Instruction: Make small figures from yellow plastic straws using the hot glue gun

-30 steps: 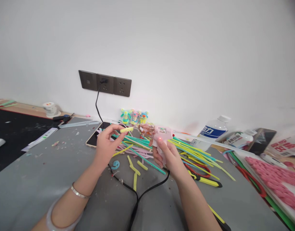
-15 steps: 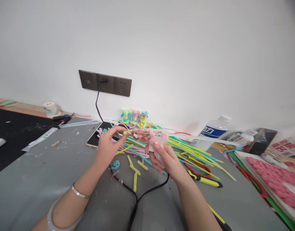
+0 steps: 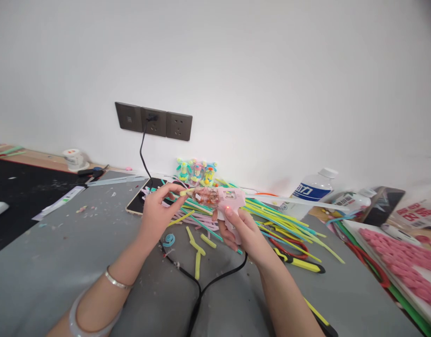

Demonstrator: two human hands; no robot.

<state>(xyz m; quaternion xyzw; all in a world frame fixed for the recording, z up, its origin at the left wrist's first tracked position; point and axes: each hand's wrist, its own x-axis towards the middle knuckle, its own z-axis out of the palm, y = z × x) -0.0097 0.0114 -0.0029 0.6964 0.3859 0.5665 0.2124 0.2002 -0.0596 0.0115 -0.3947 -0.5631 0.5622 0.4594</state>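
Observation:
Between the thumb and fingers of my left hand is a short yellow pipe cleaner piece, mostly hidden by the fingertips. My right hand grips a pink hot glue gun with a small red light lit. Its nozzle end, crusted with fuzzy reddish scraps, points left and meets or nearly meets the yellow piece. A long pale glue stick sticks out of the gun's back. Below the hands lie several short yellow pipe cleaner pieces and a blue coil.
Loose pipe cleaners spread behind my hands, over a phone. Three small fuzzy figures stand against the wall. A yellow-handled tool and a bottle are at right. A black cable crosses the grey mat.
My right hand has brought the glue gun slightly left, so its nozzle has come up to the yellow piece. My left hand stays nearly in place, the piece now less visible.

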